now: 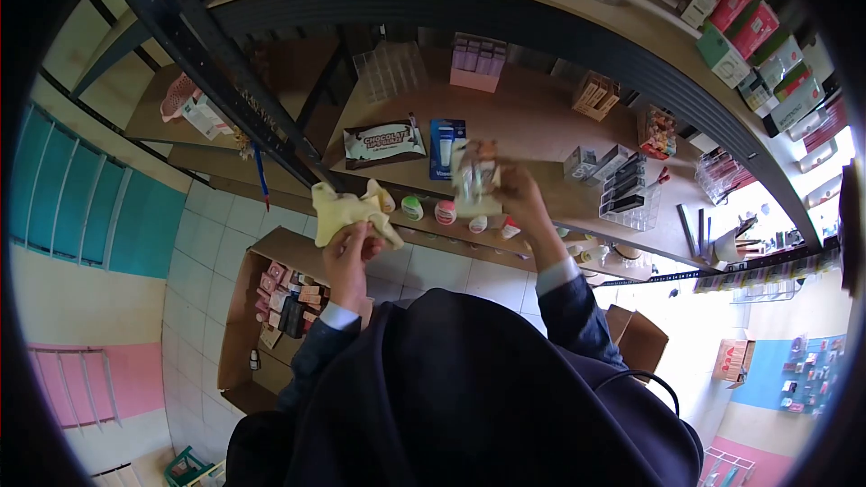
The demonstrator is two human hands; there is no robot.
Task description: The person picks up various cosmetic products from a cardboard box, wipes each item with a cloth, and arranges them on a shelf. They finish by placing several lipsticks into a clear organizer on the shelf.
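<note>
My left hand [348, 252] is closed on a crumpled pale yellow cloth [341, 213], held in front of the shelf edge. My right hand [520, 195] grips a small clear-and-brown package [475, 179], blurred by motion, above the shelf. Behind it on the shelf board lie a blue and white packet [445, 148] and a brown and white packet [384, 142] lettered "CHOCOLATE". Small round jars, among them a green one [412, 208] and a pink one [445, 212], line a lower level between my hands.
A black metal beam [505, 13] crosses above, with jars on the upper shelf. Clear organizers [629, 203] stand to the right. On the floor at left, an open cardboard box [236, 325] holds several small packages. Another cardboard box [642, 343] is at right.
</note>
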